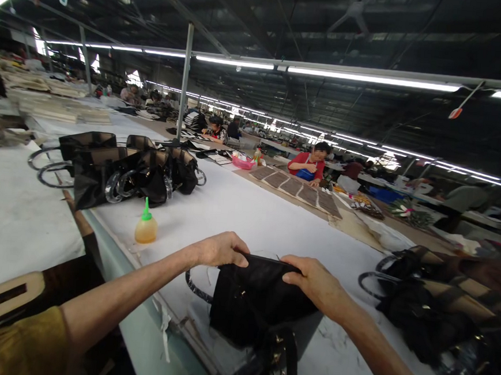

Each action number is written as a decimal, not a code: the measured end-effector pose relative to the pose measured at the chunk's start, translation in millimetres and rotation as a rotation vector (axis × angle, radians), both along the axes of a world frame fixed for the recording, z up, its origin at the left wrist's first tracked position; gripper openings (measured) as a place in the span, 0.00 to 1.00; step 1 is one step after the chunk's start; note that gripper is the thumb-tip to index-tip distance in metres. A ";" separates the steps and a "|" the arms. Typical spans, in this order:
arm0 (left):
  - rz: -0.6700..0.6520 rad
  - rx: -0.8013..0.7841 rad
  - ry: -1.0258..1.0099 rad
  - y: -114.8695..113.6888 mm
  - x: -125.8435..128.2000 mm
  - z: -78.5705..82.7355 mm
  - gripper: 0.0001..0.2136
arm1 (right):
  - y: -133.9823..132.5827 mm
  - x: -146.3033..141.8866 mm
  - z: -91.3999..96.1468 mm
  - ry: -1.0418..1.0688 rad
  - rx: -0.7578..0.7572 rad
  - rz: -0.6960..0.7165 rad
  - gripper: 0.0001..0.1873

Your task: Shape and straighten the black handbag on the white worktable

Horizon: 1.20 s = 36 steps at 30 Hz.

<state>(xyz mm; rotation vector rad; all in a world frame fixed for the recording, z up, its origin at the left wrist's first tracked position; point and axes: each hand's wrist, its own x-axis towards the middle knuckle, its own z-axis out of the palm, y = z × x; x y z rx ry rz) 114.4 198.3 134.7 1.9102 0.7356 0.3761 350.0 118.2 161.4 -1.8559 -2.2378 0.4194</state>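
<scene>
A black handbag (255,303) stands on the white table (248,216) right in front of me, its straps and buckles hanging toward the near edge. My left hand (222,250) is closed over the bag's top left rim. Gripping the top right rim, my right hand (312,280) curls its fingers over the edge. Both forearms reach in from below.
A small glue bottle with a green nozzle (145,226) stands left of the bag. Several black bags (125,172) lie at the back left, and more bags (436,306) at the right. A person in red (308,164) works at brown panels (296,188) further along.
</scene>
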 end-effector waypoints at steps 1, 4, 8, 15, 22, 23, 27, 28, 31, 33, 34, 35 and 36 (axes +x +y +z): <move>0.000 -0.029 -0.031 -2.0 0.2 -3.8 0.14 | 1.1 -2.6 1.5 -0.005 0.010 0.005 0.10; 0.042 -0.080 -0.109 -8.7 4.8 -11.3 0.14 | 6.6 -8.9 3.0 -0.023 0.018 0.032 0.08; 0.111 -0.065 -0.147 -12.5 10.7 -18.9 0.11 | 13.9 -11.3 -1.1 -0.029 0.017 0.045 0.10; 0.185 -0.130 -0.175 -14.0 15.6 -25.5 0.11 | 12.9 -5.0 -7.2 -0.007 0.031 0.017 0.15; 0.146 -0.155 -0.265 -11.8 -1.8 -27.8 0.13 | 13.1 -2.3 -9.5 0.024 0.018 0.006 0.14; 0.159 -0.167 -0.279 -11.5 -4.7 -29.9 0.13 | 13.5 -2.2 -9.4 0.030 0.015 0.009 0.14; 0.216 -0.155 -0.313 -13.9 -8.9 -37.1 0.12 | 14.0 -1.6 -8.4 0.045 0.003 0.007 0.13; 0.231 -0.139 -0.312 -14.7 -8.5 -38.0 0.12 | 13.8 -1.2 -8.2 0.046 -0.001 0.004 0.13; 0.233 -0.117 -0.304 -15.8 -8.2 -38.8 0.12 | 12.5 0.6 -8.4 0.045 -0.016 0.003 0.12; 0.185 -0.119 -0.303 -15.4 -10.9 -37.8 0.12 | 11.7 2.2 -8.3 0.040 -0.029 0.011 0.12; 0.155 -0.118 -0.305 -15.3 -13.0 -37.1 0.12 | 11.3 2.7 -7.8 0.036 -0.036 0.016 0.12; 0.131 -0.111 -0.309 -15.3 -15.4 -36.5 0.12 | 11.0 2.8 -6.9 0.031 -0.042 0.022 0.13; 0.120 -0.101 -0.312 -15.6 -17.7 -35.9 0.12 | 10.6 2.1 -5.3 0.025 -0.047 0.028 0.13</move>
